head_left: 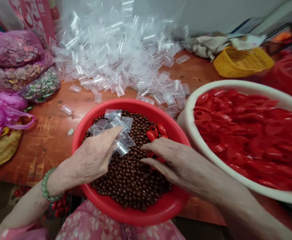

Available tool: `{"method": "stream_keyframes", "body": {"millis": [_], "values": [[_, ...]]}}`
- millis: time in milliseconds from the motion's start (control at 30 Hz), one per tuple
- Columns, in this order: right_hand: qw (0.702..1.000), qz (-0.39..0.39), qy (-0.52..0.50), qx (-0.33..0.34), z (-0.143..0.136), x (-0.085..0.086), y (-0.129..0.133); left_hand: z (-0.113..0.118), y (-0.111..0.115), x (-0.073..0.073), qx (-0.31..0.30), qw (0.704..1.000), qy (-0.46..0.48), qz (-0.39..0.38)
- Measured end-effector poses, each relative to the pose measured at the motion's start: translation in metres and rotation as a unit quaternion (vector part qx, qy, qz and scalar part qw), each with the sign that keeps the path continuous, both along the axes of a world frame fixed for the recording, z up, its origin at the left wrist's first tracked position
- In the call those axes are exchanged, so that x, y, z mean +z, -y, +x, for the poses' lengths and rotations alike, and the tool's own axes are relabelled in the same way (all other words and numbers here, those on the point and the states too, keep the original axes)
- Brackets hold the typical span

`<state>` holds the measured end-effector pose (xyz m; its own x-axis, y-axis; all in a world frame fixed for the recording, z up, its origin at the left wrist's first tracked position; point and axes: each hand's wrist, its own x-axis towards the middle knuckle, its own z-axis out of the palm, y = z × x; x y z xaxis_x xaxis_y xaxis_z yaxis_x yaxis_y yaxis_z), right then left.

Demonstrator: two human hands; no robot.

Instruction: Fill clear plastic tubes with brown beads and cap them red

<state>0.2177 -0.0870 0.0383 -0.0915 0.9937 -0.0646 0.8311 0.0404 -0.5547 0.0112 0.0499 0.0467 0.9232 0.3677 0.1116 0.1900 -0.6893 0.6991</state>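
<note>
Landmark: the red basin (136, 217), at the near edge of the wooden table (46, 133). In it lie small brown balls (133, 186), with loose clear plastic pieces (126, 140) on top toward the basin's left and a few red plastic pieces (161, 129) toward its right.

Our left hand (92, 155) reaches over the basin's left rim, fingers against the clear pieces; we cannot tell whether one is pinched. Our right hand (175, 156) comes over the right rim, thumb and fingers parted in a narrow gap, nothing seen between them, the palm side hidden. Red pieces lie beside and under it.

Around the basin: beyond it, a big heap of clear pieces (106, 63); against its right side, or nearly so, a white tub (189, 113) of red pieces; farther left, filled pink bags (16, 50).

Handling, as we judge it: the balls look hard and glossy, light singly, quick to roll from a pinch (a cupped palm would suit them better). The clear pieces seem thin, light, fairly stiff and slick; best taken by opposite edges, without squeezing the faces. The red ones look smooth and firm, best held at the rounded ends. The loaded basin is probably heavy, wanting both hands under its rim.
</note>
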Motion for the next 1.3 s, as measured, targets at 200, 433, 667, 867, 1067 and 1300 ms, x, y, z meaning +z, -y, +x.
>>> {"method": "stream_keyframes", "body": {"millis": [200, 433, 667, 867, 1067, 1300], "values": [[0.983, 0.05, -0.17, 0.047, -0.029, -0.002, 0.003, -0.012, 0.035, -0.005, 0.024, 0.979, -0.11, -0.169], [0.98, 0.083, 0.029, 0.178, -0.044, -0.002, -0.001, -0.006, 0.043, -0.021, 0.009, 0.936, -0.101, -0.336], [0.978, 0.042, 0.128, 0.161, -0.026, -0.008, 0.004, -0.021, 0.052, -0.011, 0.077, 0.946, -0.068, -0.307], [0.933, 0.025, 0.287, 0.215, -0.047, -0.019, 0.002, -0.036, 0.063, -0.026, 0.117, 0.986, -0.036, -0.117], [0.965, -0.077, 0.117, 0.221, -0.059, -0.039, -0.009, -0.036, 0.06, -0.032, 0.124, 0.985, -0.022, -0.121], [0.968, -0.088, -0.169, 0.161, -0.039, -0.034, -0.016, -0.038, 0.056, -0.028, 0.1, 0.984, -0.02, -0.148]]}}
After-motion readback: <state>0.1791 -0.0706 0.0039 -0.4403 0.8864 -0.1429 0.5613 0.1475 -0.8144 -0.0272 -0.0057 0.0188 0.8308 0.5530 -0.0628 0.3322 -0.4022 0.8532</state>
